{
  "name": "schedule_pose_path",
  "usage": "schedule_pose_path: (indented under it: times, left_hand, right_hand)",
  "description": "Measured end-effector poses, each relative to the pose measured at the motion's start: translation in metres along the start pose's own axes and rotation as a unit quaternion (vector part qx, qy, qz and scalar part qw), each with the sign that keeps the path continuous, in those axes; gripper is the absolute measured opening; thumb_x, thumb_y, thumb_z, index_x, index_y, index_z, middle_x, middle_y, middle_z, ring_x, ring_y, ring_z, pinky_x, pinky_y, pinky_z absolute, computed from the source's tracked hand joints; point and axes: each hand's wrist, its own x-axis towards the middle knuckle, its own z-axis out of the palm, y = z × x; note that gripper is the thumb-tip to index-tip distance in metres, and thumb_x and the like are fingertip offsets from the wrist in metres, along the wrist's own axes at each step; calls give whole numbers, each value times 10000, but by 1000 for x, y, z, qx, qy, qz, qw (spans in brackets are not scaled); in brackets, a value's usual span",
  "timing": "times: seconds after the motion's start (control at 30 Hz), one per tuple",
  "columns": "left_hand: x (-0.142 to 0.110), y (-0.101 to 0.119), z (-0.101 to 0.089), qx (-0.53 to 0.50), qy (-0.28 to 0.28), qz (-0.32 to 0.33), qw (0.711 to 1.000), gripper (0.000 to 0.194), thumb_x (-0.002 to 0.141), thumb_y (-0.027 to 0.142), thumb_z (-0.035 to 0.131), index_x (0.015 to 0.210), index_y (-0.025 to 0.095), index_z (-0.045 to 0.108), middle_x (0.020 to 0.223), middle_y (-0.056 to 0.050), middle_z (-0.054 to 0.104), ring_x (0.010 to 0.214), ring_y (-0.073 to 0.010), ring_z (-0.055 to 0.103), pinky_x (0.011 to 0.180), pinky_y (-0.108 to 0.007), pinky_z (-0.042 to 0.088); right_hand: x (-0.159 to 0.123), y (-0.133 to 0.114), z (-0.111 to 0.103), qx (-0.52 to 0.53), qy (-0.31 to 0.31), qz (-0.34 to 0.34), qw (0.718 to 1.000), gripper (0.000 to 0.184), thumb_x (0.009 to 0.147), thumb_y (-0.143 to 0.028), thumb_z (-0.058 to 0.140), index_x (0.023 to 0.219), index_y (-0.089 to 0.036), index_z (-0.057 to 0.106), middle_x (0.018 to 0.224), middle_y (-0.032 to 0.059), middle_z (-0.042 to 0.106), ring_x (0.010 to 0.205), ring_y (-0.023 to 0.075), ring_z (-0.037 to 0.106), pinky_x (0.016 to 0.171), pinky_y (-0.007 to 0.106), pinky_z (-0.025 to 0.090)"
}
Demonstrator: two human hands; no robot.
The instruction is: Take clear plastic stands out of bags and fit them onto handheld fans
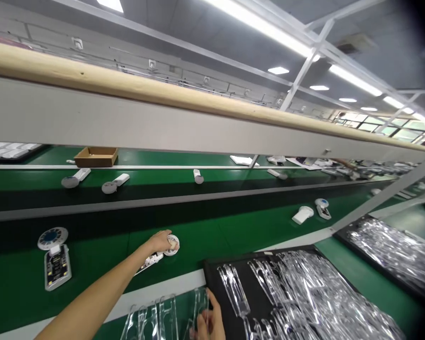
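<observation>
Left hand: The left hand (160, 242) rests on top of a white round device (172, 245) on the belt. Its fingers (168, 239) are pressed together and curl over the round cap, and that firm hold keeps the device from sliding.

Device: It lies right under the left fingers. Its flat white body (149, 261) points back toward the wrist.

Right hand: The right hand (210, 323) is low, at the edge of the view, beside a clear plastic holder (201, 304). Its fingers seem to pinch that piece, maybe to keep it upright, but I cannot tell for sure.

Tray: A black tray (258, 283) sits just past the right fingers, piled with more clear holders, all kept close to that hand.

Belt: A green conveyor belt (92, 278) runs under the left fingers. Well to their left lies a second round device (52, 238), flat and face up. The devices sit well apart, so they do not bump.
</observation>
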Motion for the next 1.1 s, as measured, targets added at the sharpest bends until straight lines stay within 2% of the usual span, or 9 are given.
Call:
schedule_pose_path:
  times: [0.17, 0.27, 0.37, 0.5, 0.57, 0.67, 0.77, 0.9, 1.1]
  left_hand:
    - [-28, -2, 10, 35, 0, -17, 999, 635, 468, 454, 736, 1014, 173, 572, 934, -124, 664, 898, -314, 623, 743, -355, 448]
    - [-49, -2, 6, 20, 45, -17, 999, 611, 505, 389, 705, 1045, 163, 532, 898, -144, 653, 890, -369, 610, 749, -407, 420]
    - [-73, -2, -13, -36, 88, -2, 995, 579, 560, 393, 682, 1061, 164, 503, 860, -122, 652, 828, -346, 616, 725, -402, 421]
    - [-116, 2, -46, -172, 164, 25, 971, 683, 693, 498, 599, 1253, 201, 343, 1061, -91, 614, 908, -228, 610, 750, -291, 447]
    - [-140, 9, -54, -325, 177, 25, 928, 655, 737, 525, 560, 1274, 219, 343, 1126, -83, 587, 936, -205, 600, 757, -273, 454]
    - [-172, 20, -54, -542, 163, 13, 825, 585, 706, 532, 615, 1164, 197, 476, 1045, -75, 611, 887, -216, 605, 737, -295, 461]
    - [-198, 30, -47, -609, 159, -2, 777, 562, 686, 518, 653, 1110, 180, 504, 1008, -81, 624, 877, -228, 615, 728, -308, 461]
    - [-224, 41, -40, -607, 173, -26, 775, 599, 666, 523, 672, 1128, 196, 475, 995, -84, 623, 869, -229, 618, 709, -312, 461]
    - [-241, 47, -41, -571, 256, -64, 777, 651, 597, 489, 732, 1110, 212, 442, 963, -72, 611, 818, -204, 614, 657, -284, 460]
  right_hand:
    - [-10, -37, -1, 104, -31, 89, 990, 901, 624, -690, 602, 1330, -215, 307, 871, 73, 640, 774, 258, 661, 610, 352, 515]
    - [-11, -37, -12, 68, -81, 31, 994, 910, 662, -689, 569, 1338, -145, 292, 894, 119, 689, 851, 269, 661, 797, 399, 482]
    - [-20, -31, -22, -43, -108, -9, 993, 830, 657, -725, 535, 1269, -173, 433, 1038, 141, 673, 1013, 290, 601, 915, 407, 417]
    - [-47, -45, -13, -39, -103, -18, 994, 746, 786, -688, 392, 1336, -184, 397, 918, 97, 677, 772, 235, 638, 681, 332, 500]
    - [-62, -63, 0, -61, -109, -61, 990, 693, 838, -648, 322, 1371, -206, 358, 807, 60, 645, 626, 201, 599, 546, 299, 477]
    - [-80, -90, 22, -185, -124, -196, 955, 557, 889, -573, 277, 1357, -292, 389, 948, 57, 597, 755, 200, 591, 621, 299, 479]
    - [-90, -103, 43, -289, -123, -329, 890, 502, 921, -486, 256, 1387, -309, 325, 994, 69, 543, 788, 211, 567, 640, 326, 486]
    - [-102, -97, 61, -372, -64, -436, 817, 500, 921, -398, 298, 1403, -263, 296, 992, 118, 525, 845, 277, 532, 651, 404, 484]
    - [-113, -85, 67, -423, -88, -423, 797, 518, 921, -381, 288, 1426, -273, 240, 1095, 156, 541, 930, 331, 542, 722, 485, 469]
